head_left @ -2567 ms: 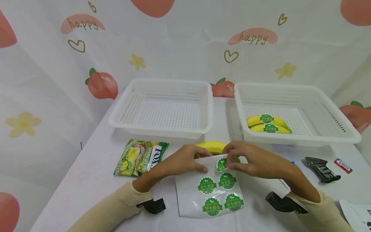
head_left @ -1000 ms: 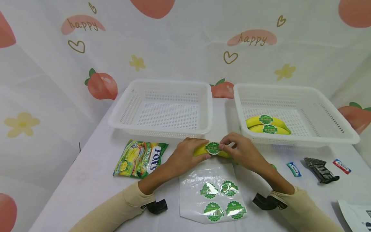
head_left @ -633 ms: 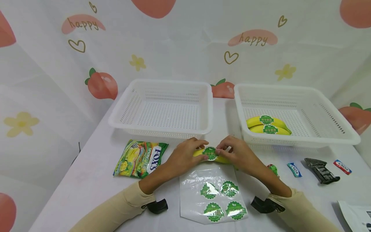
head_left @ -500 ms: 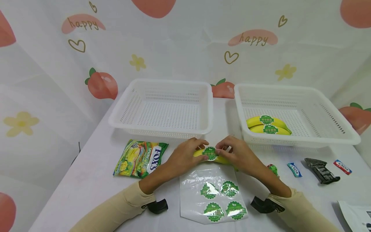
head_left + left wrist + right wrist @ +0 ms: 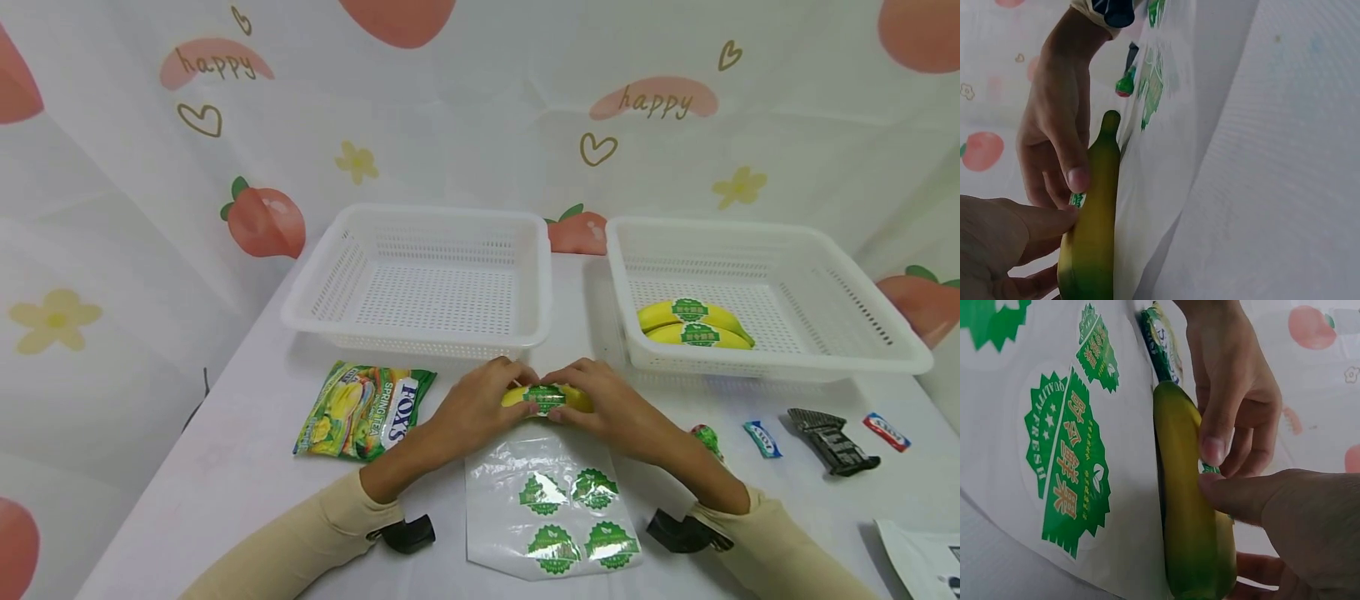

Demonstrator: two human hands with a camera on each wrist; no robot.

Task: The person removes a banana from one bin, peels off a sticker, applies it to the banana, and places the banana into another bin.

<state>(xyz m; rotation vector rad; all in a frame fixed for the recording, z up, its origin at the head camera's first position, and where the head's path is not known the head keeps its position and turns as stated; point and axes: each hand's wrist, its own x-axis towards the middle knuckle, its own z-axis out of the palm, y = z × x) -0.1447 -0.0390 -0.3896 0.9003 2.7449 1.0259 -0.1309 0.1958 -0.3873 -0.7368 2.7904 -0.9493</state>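
Note:
A yellow banana [image 5: 581, 401] lies at the front middle of the table, a green-and-white sticker [image 5: 545, 398] across its upper side. My left hand [image 5: 480, 404] grips its left part, thumb on the near side and fingers behind. From the other side my right hand [image 5: 611, 408] grips it too, its thumb at the sticker's lower right edge. Both thumbs press along the sticker's edge, as the banana [image 5: 1185, 487] in the right wrist view also shows. Just nearer lies a white sticker sheet [image 5: 491, 517] carrying several green stickers.
Two white perforated baskets stand behind: the left basket [image 5: 416, 337] and the right basket [image 5: 780, 362], which holds two stickered bananas [image 5: 697, 312]. A Fox's candy bag [image 5: 367, 408] lies left. Small wrapped candies [image 5: 762, 439] and a black wrapper [image 5: 832, 442] lie right.
Earlier both hands peeled a sticker from the sheet; it is now on the banana. My right thumb and fingers have shifted left and spread around the banana. The left hand has barely moved since half a second ago.

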